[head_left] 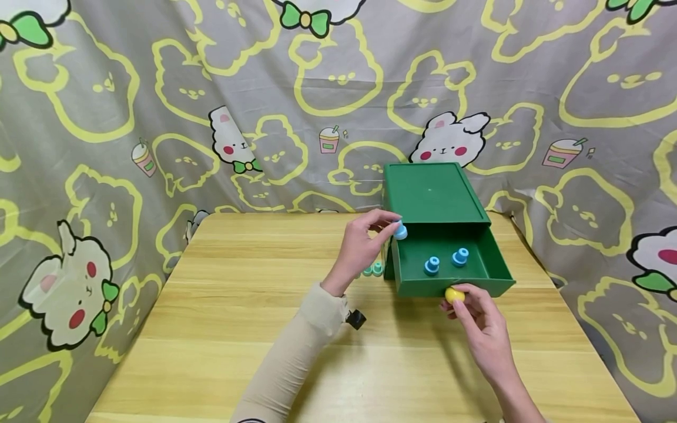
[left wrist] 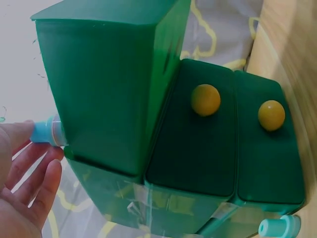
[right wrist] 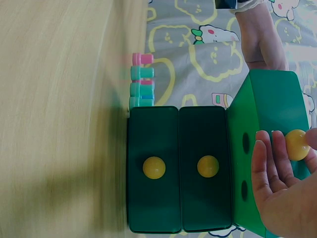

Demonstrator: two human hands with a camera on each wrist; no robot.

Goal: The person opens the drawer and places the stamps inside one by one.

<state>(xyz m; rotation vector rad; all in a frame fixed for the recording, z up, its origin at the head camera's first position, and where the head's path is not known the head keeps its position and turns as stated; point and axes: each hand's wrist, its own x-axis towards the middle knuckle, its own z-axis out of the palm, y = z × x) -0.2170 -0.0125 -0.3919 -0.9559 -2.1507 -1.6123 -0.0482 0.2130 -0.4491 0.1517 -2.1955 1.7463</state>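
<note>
A small light-blue stepped peg (head_left: pixel 400 231) is pinched by the fingertips of my left hand (head_left: pixel 359 247), at the left side of the pulled-out top drawer (head_left: pixel 423 288). In the left wrist view the peg (left wrist: pixel 47 131) is beside the drawer's outer wall. Two more blue pegs stand inside the drawer, a front one (head_left: pixel 432 265) and a rear one (head_left: pixel 461 257). My right hand (head_left: pixel 483 332) grips the yellow round knob (head_left: pixel 453 295) on the drawer's front between thumb and fingers. The drawer belongs to a green cabinet (head_left: pixel 436 191).
Two lower drawers with yellow knobs, the middle one (right wrist: pixel 208 166) and the bottom one (right wrist: pixel 154 167), are closed. Several teal and pink pegs (right wrist: pixel 142 73) stand on the wooden table (head_left: pixel 238 264) left of the cabinet. A patterned curtain (head_left: pixel 338 106) hangs behind.
</note>
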